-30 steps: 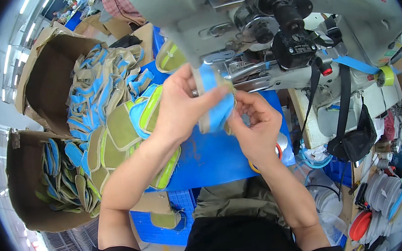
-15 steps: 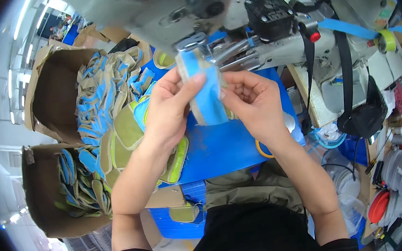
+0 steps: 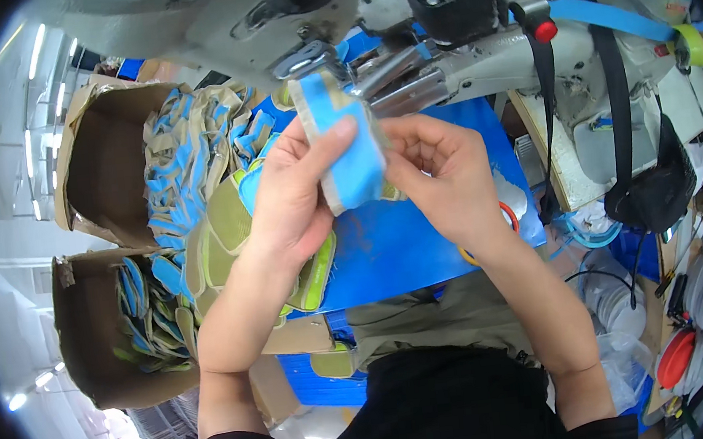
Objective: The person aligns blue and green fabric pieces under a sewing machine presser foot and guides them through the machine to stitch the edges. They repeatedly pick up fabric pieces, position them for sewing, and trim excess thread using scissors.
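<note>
Bright workshop, seen from the wearer's head: ceiling lights (image 3: 36, 51) glow at far left, and a grey sewing machine (image 3: 473, 76) spans the top above a blue work surface (image 3: 402, 257). Before the machine's metal parts, over the blue surface, is a small blue-and-beige fabric piece (image 3: 356, 177), tilted, slightly blurred. The left hand (image 3: 291, 187) grips it from the left, thumb pressed flat on the blue face, other fingers mostly hidden. The right hand (image 3: 446, 172) meets its right edge, fingers curled inward, thumb tip close to the cloth; whether they pinch it, I cannot tell. Left of the hands lie a heap of beige-and-blue pieces (image 3: 186, 172) and, nearer the wearer, olive-green pads (image 3: 228, 210). Two cardboard boxes stand beyond: an upper box (image 3: 101, 167), and a lower box (image 3: 83, 330) holding more pads. At right, blue tape (image 3: 611, 14) runs to a yellow-green roll (image 3: 696, 45); a black pouch (image 3: 662, 194) hangs below.
</note>
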Motion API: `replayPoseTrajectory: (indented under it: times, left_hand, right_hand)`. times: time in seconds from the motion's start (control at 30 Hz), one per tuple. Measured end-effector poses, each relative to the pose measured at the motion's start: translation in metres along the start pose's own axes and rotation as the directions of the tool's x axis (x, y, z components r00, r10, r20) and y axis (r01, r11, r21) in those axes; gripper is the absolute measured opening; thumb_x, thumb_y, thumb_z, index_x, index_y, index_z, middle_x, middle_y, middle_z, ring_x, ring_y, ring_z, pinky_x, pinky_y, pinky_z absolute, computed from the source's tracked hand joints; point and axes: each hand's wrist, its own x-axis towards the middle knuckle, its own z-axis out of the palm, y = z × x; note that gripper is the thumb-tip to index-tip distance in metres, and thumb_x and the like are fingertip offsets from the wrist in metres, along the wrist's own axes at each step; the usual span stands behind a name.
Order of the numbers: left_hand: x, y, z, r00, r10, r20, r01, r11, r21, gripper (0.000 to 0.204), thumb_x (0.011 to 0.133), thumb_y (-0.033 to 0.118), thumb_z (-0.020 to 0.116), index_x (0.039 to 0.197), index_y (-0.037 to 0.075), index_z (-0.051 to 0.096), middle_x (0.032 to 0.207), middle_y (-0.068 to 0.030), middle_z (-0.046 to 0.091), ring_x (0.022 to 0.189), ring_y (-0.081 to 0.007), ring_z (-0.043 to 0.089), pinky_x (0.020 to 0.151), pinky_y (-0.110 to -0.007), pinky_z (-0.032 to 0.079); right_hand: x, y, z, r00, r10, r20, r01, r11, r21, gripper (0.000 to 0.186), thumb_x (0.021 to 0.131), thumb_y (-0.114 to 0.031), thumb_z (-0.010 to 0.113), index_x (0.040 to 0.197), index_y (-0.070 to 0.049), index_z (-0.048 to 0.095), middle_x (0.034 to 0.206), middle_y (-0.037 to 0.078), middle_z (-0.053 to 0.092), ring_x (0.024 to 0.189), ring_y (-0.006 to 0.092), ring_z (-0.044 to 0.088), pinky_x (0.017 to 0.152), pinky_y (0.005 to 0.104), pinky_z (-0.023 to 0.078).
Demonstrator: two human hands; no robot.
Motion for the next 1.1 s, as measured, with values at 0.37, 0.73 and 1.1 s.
replayPoseTrajectory:
  times: [0.37, 0.73, 1.1]
  left_hand:
    - [0.008, 0.001, 0.001, 1.000, 0.020, 0.006, -0.020, 0.996, 0.088, 0.019, 0.093, 0.007, 0.075, 0.110, 0.000, 0.068, 0.096, -0.0087, 0.075, 0.081, -0.0136, 0.073, 0.071, -0.029, 0.061]
    - [0.017, 0.013, 0.004, 0.999, -0.045, -0.005, 0.045, 0.995, 0.091, 0.021, 0.090, 0.007, 0.079, 0.107, 0.003, 0.068, 0.095, -0.0046, 0.074, 0.078, -0.0115, 0.071, 0.072, -0.029, 0.060]
    - [0.011, 0.009, 0.005, 0.999, 0.031, -0.033, -0.029, 0.997, 0.078, 0.031, 0.087, 0.008, 0.082, 0.112, 0.004, 0.064, 0.099, -0.0044, 0.073, 0.083, -0.0121, 0.072, 0.074, -0.030, 0.060]
  right_hand:
    - [-0.001, 0.002, -0.005, 0.997, -0.048, 0.064, 0.048, 0.999, -0.011, 0.028, 0.090, 0.006, 0.069, 0.119, 0.004, 0.071, 0.090, 0.001, 0.068, 0.080, 0.0053, 0.063, 0.068, 0.0217, 0.051]
    - [-0.003, -0.020, 0.006, 0.997, 0.066, 0.042, -0.069, 0.994, 0.090, 0.029, 0.095, 0.006, 0.067, 0.125, 0.007, 0.067, 0.104, 0.009, 0.074, 0.091, 0.0096, 0.069, 0.079, 0.0230, 0.056]
    - [-0.008, -0.023, -0.003, 0.992, 0.080, 0.099, -0.088, 0.993, 0.079, 0.031, 0.094, 0.005, 0.070, 0.125, 0.008, 0.067, 0.109, 0.010, 0.074, 0.096, 0.0120, 0.070, 0.087, 0.0267, 0.056]
